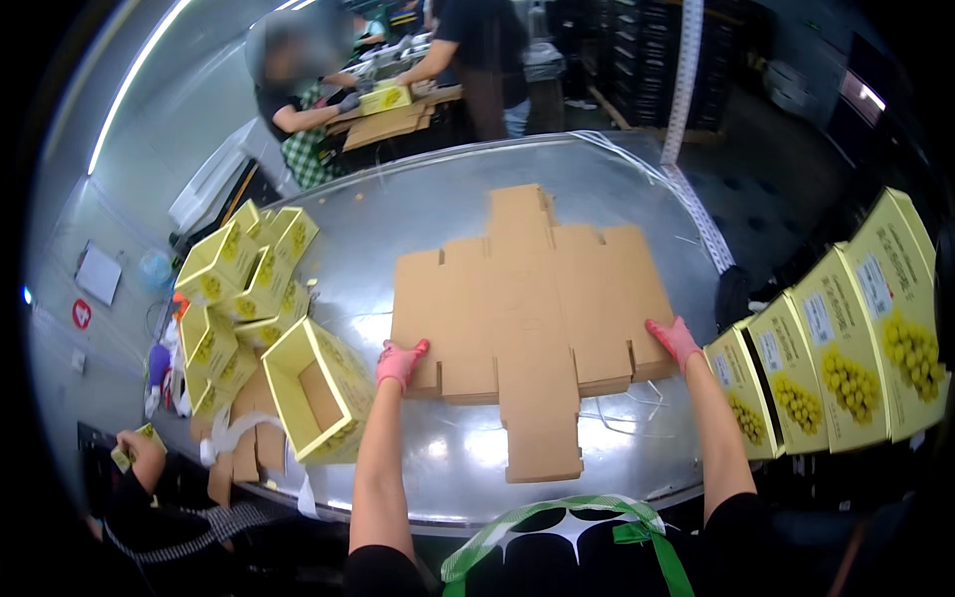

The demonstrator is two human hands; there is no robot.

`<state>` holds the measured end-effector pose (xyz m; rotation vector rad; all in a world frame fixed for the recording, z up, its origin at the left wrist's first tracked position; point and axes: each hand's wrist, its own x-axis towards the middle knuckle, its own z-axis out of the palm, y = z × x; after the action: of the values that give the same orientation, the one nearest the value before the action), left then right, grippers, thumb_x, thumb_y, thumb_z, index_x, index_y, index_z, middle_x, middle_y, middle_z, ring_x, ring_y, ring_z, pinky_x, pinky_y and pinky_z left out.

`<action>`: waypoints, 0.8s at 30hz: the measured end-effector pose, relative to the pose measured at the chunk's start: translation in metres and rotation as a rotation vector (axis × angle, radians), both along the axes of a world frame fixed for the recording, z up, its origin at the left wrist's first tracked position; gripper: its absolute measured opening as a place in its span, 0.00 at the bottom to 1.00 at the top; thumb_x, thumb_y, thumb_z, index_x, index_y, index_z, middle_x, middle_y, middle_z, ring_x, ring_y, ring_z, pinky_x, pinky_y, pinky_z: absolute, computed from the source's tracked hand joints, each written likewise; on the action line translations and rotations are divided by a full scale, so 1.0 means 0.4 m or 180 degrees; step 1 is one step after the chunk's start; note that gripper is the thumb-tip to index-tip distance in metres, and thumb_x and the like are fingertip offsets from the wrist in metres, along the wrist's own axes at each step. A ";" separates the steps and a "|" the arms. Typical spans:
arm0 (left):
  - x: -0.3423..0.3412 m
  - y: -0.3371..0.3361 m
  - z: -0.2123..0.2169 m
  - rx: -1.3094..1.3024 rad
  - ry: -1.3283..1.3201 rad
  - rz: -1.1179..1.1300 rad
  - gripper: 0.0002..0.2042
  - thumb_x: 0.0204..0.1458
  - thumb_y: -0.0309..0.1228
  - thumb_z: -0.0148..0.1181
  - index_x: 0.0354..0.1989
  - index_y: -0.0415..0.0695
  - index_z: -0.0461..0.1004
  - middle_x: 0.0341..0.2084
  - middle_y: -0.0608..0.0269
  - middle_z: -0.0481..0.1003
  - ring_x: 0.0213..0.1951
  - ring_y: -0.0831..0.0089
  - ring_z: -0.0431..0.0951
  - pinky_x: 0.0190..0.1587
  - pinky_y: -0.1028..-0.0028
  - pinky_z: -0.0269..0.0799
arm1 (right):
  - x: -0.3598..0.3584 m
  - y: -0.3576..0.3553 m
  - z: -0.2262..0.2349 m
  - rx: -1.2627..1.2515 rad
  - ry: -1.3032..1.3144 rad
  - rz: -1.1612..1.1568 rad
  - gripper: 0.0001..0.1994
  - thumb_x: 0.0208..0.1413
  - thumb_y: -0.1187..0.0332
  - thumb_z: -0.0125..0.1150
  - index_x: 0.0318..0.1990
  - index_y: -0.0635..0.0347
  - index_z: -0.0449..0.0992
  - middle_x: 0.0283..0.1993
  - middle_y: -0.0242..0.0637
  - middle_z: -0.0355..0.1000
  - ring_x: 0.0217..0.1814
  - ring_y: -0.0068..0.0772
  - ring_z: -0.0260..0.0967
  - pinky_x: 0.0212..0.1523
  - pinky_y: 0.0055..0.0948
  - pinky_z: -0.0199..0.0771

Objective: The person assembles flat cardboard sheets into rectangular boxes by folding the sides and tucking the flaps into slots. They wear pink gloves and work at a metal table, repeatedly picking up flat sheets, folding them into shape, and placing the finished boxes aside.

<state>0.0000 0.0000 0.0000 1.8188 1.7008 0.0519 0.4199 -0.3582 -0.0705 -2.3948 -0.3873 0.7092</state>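
A stack of unfolded cardboard box blanks (522,308) lies brown side up on the metal table in front of me, its flaps spread out in a cross. My left hand (401,364), in a pink glove, grips the left edge of the stack near its lower corner. At the right edge my right hand (676,342), gloved the same way, is closed around the cardboard; some of its fingers are hidden. Left of my left forearm stands an open yellow box (316,393) with grape pictures, its inside showing.
More yellow boxes (224,264) are piled at the table's left. Tall yellow grape cartons (836,338) stand in a row on the right. White straps (637,159) lie along the table's edge (428,157). Two people work at another table beyond; another person's hand (146,458) holds something yellow at lower left.
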 end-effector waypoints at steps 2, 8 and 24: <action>-0.036 -0.003 -0.022 0.0481 -0.0624 -0.0351 0.37 0.42 0.49 0.64 0.58 0.39 0.61 0.53 0.48 0.68 0.59 0.55 0.63 0.61 0.65 0.58 | -0.003 -0.008 -0.081 0.0681 -0.0498 -0.0151 0.36 0.45 0.48 0.67 0.54 0.64 0.61 0.49 0.49 0.71 0.54 0.38 0.67 0.52 0.33 0.67; -0.146 -0.298 0.280 0.3599 0.0626 -0.0620 0.38 0.40 0.48 0.64 0.59 0.42 0.61 0.58 0.46 0.60 0.61 0.52 0.58 0.65 0.54 0.47 | -0.280 0.135 0.181 0.0666 -0.1937 0.0590 0.36 0.51 0.57 0.60 0.64 0.62 0.51 0.63 0.51 0.55 0.62 0.54 0.57 0.60 0.41 0.59; -0.150 -0.585 0.122 0.1601 -0.2883 -0.0824 0.06 0.47 0.30 0.51 0.34 0.47 0.70 0.31 0.59 0.68 0.38 0.65 0.70 0.56 0.60 0.61 | -0.847 0.386 0.424 0.1407 0.1391 0.2729 0.22 0.56 0.78 0.50 0.59 0.65 0.60 0.50 0.35 0.69 0.49 0.22 0.67 0.48 0.21 0.68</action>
<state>-0.0601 -0.2339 0.0489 1.8888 0.8353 1.0955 0.0811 -0.2037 0.0991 -1.5383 -1.2527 1.3119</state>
